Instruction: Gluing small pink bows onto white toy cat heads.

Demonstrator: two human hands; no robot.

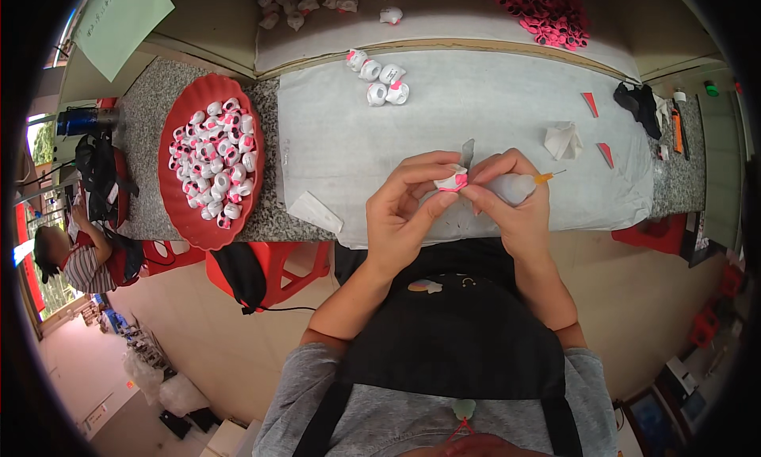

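**Slip + smear risk over the white sheet (333, 132)**

L hand (400, 207) pinched a small white-and-pink piece (450, 181) betw. thumb + fingertips, approx. mid-width over the sheet's near half. R hand (519, 211) had thumb + index tips at the piece's right side, w/ a translucent squeeze bottle (514, 189) tucked in the same hand; how hard either hand pressed, can't tell. The bottle's orange nozzle (542, 178), w/ a thin needle (560, 172), pointed toward the sheet's right side, away from the piece.

Main risk, IMO: R hand doing 2 jobs. Extra pressure at the piece could've squeezed the bottle too, so a drip on the sheet was poss., assuming liquid inside (contents unclear). Needle looked uncapped, so a wrist turn could've pricked a finger or snagged the crumpled tissue (563, 140) on the sheet's right half. Piece was small + rounded: an uneven pinch might've popped it onto the sheet or off its near edge.

Also: a few similar pieces (380, 80) sat bunched near the sheet's far edge; wet spots, if any, might've stuck them together. Red tray (208, 238), left of the sheet, was heaped high + seemed to overhang the speckled tabletop (143, 140) a bit; a knock could've spilled it.
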